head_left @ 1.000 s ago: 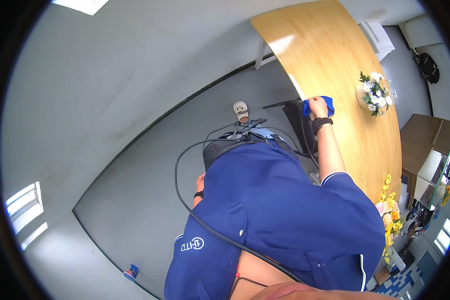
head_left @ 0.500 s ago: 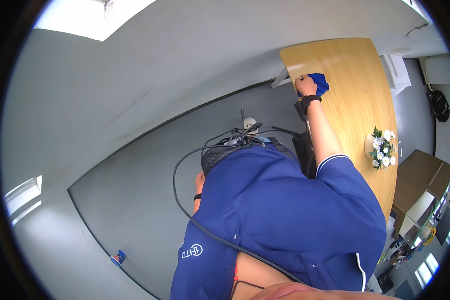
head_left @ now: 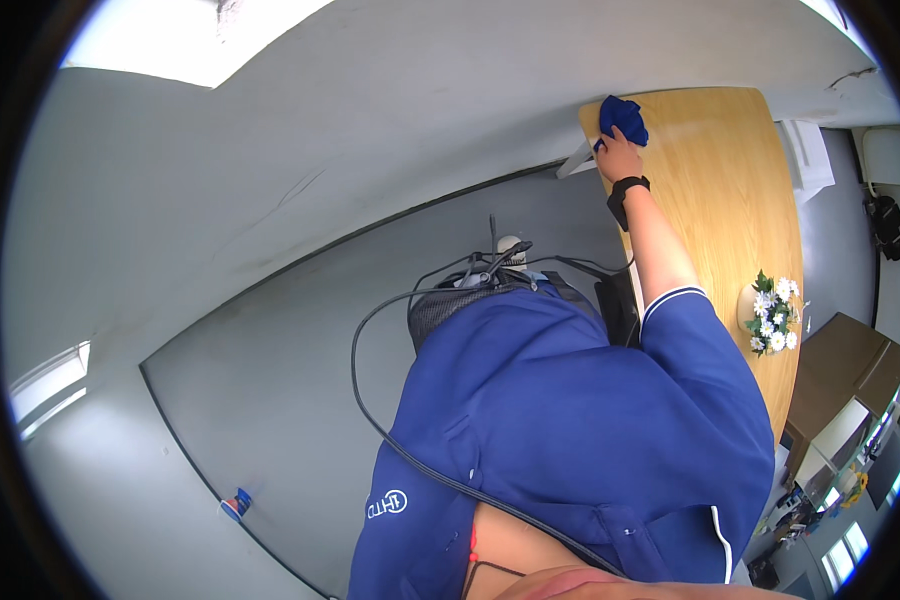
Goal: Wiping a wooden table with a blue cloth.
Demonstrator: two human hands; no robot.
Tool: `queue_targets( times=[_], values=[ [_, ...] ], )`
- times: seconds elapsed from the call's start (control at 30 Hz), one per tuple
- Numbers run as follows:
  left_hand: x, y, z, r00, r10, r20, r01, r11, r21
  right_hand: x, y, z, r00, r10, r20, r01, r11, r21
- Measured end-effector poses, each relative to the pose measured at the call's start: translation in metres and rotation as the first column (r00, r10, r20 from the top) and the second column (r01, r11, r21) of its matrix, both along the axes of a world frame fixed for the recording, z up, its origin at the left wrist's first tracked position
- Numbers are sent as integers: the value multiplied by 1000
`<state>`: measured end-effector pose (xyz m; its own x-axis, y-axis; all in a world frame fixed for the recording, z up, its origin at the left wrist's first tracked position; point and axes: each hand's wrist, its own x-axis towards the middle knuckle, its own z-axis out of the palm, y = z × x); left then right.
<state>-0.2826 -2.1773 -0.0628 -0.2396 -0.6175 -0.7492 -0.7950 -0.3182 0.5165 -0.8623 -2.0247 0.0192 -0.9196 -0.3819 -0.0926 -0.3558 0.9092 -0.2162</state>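
Note:
At the far end of a light wood table, my right hand presses down on a crumpled dark blue cloth. Its fingers are bent into the near part of the fabric, and the rest of the cloth spreads beyond them close to the table's far left corner. A black band circles my right wrist. My left hand is out of sight, its arm hidden beside my body in the blue shirt.
White artificial-looking daisies in a pale pot stand at the table's right side. A white box-like thing lies beyond the table's right edge, a brown cabinet nearer. A black cable loops across my front.
My right hand and the blue cloth have slid farther away along the table, toward its far end. My left hand, partly visible by my waist before, has gone from view.

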Motion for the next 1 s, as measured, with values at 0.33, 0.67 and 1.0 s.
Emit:
queue_targets(
  times=[0.33, 0.67, 1.0],
  values=[
    [-38, -34, -2, 985, -158, -64, 152, 985, -84, 40, 144, -19, 946, -314, 85, 315, 949, -5],
    [5, 9, 12, 972, -107, -208, 94, 993, -72, 150, 277, -21, 861, -473, 188, 484, 875, -11],
    [193, 110, -59, 935, -341, -95, 348, 934, 78, 321, 416, -16, 831, -513, 213, 498, 858, 126]
  ],
)
